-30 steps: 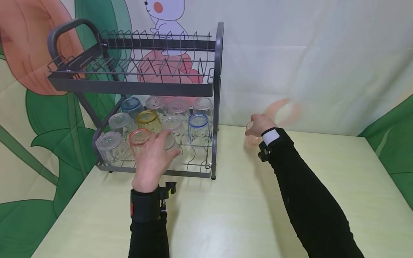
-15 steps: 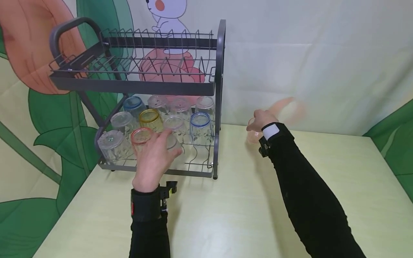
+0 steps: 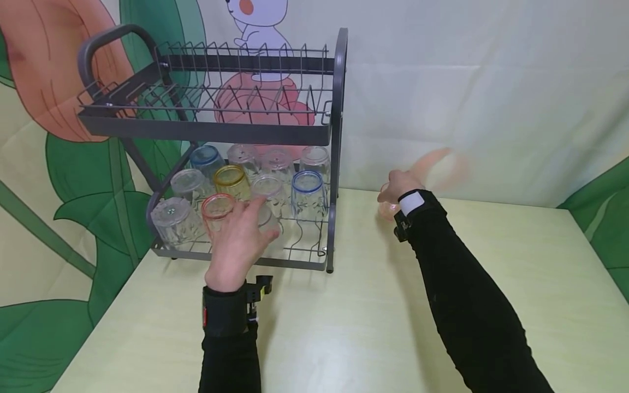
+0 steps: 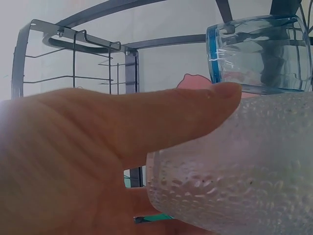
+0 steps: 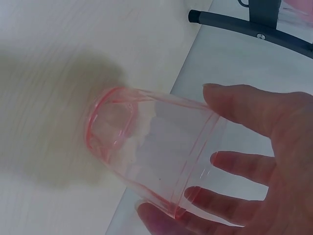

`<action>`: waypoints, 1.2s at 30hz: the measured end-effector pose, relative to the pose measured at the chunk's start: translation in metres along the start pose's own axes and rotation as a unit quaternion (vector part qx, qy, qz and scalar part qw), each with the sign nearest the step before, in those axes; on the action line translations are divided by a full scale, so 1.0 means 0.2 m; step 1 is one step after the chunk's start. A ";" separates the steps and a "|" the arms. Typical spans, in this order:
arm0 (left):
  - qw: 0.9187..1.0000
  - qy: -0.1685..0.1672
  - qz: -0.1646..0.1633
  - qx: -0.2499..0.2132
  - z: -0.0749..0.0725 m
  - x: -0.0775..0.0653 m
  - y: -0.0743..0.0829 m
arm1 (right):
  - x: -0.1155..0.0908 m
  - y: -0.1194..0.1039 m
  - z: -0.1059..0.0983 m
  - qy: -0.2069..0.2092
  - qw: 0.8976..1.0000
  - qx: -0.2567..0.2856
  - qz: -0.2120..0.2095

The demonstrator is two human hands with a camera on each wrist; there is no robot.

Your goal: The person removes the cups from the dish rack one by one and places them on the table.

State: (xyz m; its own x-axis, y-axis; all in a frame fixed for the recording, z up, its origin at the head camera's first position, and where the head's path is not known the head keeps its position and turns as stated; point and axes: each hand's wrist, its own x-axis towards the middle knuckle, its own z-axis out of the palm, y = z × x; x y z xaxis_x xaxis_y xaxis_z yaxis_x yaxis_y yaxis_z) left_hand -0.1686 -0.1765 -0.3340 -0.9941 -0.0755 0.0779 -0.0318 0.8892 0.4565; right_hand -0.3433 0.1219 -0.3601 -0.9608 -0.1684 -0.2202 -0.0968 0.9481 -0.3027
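My left hand [image 3: 238, 240] grips a clear textured glass [image 4: 230, 166] on the lower tier of the dark dish rack [image 3: 211, 131]. From above, that glass [image 3: 267, 218] is partly covered by the hand; the thumb lies along its side. Right beside the fingers stands an upside-down glass with a red rim [image 3: 216, 206]. Over on the right, near the back of the table, my right hand [image 3: 400, 185] holds a pink-tinted clear glass [image 5: 156, 142] by its wider end. Its narrower end points down at the tabletop; whether it touches cannot be told.
Several more upturned glasses fill the lower tier, among them a yellow one [image 3: 232, 180], a blue-rimmed one [image 3: 308, 196] and a blue one [image 3: 206, 158]. The upper tier has wire plate slots [image 3: 255, 98]. A printed curtain [image 3: 417, 98] hangs behind the pale table [image 3: 354, 316].
The head view has shifted slightly, so the scene sits a little further right. Both hands keep their hold on their glasses, with hardly any movement.
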 end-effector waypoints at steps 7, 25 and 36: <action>1.000 -0.001 -0.004 -0.003 0.01 0.00 0.00 | 0.01 0.01 0.02 0.005 1.000 -0.009 0.012; 1.000 0.001 0.007 0.007 0.01 0.00 -0.01 | 0.04 0.04 0.09 0.013 0.999 -0.013 0.036; 1.000 0.013 0.019 -0.012 -0.02 -0.01 -0.01 | -0.06 0.05 0.08 0.082 0.995 0.054 0.006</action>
State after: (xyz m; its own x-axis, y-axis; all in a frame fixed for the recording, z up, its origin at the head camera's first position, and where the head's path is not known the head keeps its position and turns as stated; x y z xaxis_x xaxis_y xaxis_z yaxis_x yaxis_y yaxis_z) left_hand -0.1671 -0.1804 -0.3325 -0.9916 -0.0538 0.1180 0.0087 0.8806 0.4739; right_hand -0.3288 0.1287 -0.3747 -0.9920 -0.1028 -0.0732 -0.0652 0.9141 -0.4003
